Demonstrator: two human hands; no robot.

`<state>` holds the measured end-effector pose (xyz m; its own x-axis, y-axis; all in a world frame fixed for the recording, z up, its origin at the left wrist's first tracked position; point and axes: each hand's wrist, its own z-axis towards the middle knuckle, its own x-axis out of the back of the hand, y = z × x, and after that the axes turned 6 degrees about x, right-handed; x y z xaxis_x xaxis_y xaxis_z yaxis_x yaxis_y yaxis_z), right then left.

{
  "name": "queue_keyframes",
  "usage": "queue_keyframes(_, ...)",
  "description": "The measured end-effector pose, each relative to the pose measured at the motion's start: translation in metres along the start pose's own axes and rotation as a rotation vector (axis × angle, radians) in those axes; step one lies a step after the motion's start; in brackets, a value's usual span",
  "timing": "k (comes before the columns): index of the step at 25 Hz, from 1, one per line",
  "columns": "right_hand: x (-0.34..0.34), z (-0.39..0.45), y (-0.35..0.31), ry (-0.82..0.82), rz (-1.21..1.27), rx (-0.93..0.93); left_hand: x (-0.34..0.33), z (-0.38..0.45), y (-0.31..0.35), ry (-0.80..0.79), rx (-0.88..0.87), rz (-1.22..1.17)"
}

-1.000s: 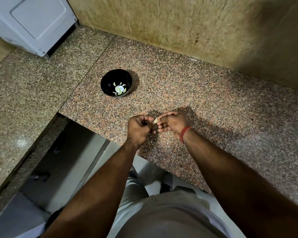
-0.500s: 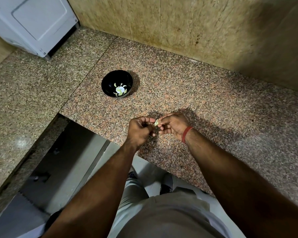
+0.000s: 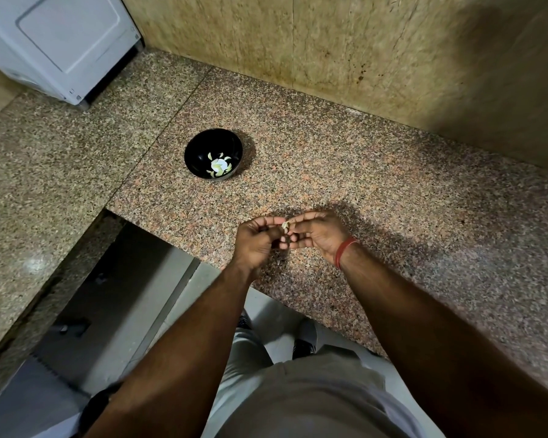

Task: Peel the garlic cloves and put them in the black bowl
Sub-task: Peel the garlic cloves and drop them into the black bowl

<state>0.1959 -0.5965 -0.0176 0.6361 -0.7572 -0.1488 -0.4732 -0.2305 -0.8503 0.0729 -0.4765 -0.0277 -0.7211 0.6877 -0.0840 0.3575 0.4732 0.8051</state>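
A small pale garlic clove (image 3: 285, 226) is pinched between the fingertips of both hands, just above the near edge of the granite counter (image 3: 377, 191). My left hand (image 3: 256, 245) curls around it from the left. My right hand (image 3: 318, 233), with a red band on its wrist, grips it from the right. The black bowl (image 3: 200, 147) stands on the counter farther back and to the left, apart from my hands. Several pale peeled cloves (image 3: 219, 166) lie at its bottom.
A white appliance (image 3: 57, 42) stands at the back left corner. A beige tiled wall (image 3: 361, 52) runs along the back of the counter. The counter is L-shaped, with a lower opening (image 3: 114, 298) to the floor at my left.
Both hands stay together over the same spot on the counter edge. The fingers shifted slightly around the clove. The bowl has not moved.
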Motion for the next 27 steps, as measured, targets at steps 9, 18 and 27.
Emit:
queue_keyframes(9,0.004,-0.004,0.006,-0.059,-0.028,0.093,-0.002,-0.003,0.000,-0.006,0.061,-0.073)
queue_keyframes(18,0.010,0.000,0.017,0.029,-0.003,-0.004,-0.003,0.001,-0.006,0.064,0.155,-0.061)
queue_keyframes(27,0.015,0.018,0.039,0.363,-0.212,-0.165,0.000,-0.007,-0.024,0.151,0.287,-0.054)
